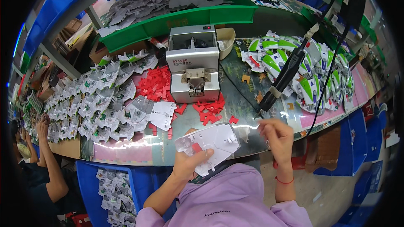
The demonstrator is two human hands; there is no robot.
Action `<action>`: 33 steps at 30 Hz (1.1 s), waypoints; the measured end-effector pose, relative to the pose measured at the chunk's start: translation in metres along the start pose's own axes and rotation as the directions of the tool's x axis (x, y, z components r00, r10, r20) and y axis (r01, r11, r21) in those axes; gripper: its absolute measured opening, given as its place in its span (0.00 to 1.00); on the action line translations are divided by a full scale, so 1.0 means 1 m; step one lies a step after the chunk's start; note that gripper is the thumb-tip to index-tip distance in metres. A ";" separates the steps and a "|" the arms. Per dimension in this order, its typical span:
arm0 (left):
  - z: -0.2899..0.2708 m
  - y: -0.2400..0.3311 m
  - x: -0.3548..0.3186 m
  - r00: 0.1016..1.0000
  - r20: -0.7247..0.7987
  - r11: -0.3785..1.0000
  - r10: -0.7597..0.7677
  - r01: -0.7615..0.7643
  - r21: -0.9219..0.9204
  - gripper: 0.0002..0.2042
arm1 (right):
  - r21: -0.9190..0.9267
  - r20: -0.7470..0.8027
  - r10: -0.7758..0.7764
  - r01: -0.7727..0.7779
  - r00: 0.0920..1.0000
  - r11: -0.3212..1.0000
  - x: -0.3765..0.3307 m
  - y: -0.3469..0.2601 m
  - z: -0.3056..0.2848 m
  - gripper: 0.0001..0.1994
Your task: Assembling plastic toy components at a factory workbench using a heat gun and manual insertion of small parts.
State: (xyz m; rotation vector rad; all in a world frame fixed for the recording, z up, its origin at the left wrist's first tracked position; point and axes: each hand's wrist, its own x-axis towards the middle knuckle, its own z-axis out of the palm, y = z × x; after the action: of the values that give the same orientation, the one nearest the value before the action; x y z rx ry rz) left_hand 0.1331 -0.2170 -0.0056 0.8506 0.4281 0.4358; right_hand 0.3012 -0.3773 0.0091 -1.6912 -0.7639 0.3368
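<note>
Left hand [190, 164] grips white plastic shell [209, 145] off the bench edge [139, 158]; right hand [277, 136] pinched, apart.

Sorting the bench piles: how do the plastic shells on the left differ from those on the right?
The left shells are plain white-grey with small green parts showing; the right shells carry green and purple colour. The left shells lie beside loose red clips; the right shells lie under a hanging electric screwdriver. Both are heaped overlapping on the bench.
</note>
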 end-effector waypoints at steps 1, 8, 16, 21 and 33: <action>-0.003 -0.001 0.000 1.000 0.002 1.000 0.003 -0.003 -0.005 0.16 | -0.005 0.001 -0.003 0.003 1.000 1.000 0.007 0.004 0.000 0.07; -0.013 -0.001 0.001 0.992 -0.095 0.993 -0.087 0.079 -0.091 0.22 | 0.224 -0.517 -0.088 0.234 0.852 0.946 0.044 0.048 -0.001 0.26; -0.031 -0.006 0.002 0.976 -0.143 0.977 -0.164 0.140 -0.164 0.23 | 0.631 -0.120 0.097 0.000 0.988 0.776 0.091 0.055 0.015 0.34; -0.036 -0.005 0.006 0.973 -0.166 0.978 -0.159 0.132 -0.161 0.22 | 0.629 0.018 0.096 -0.085 0.995 0.773 0.110 0.046 0.024 0.28; -0.049 0.005 0.018 0.958 -0.277 0.991 -0.076 0.040 -0.131 0.21 | 0.599 0.159 -0.539 0.353 0.827 0.719 0.140 -0.063 0.107 0.22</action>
State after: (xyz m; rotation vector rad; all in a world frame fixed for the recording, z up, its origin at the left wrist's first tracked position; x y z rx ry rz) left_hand 0.1207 -0.1741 -0.0336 0.6549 0.6805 0.5263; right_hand 0.3221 -0.1998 0.0640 -0.8638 -1.1722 0.4414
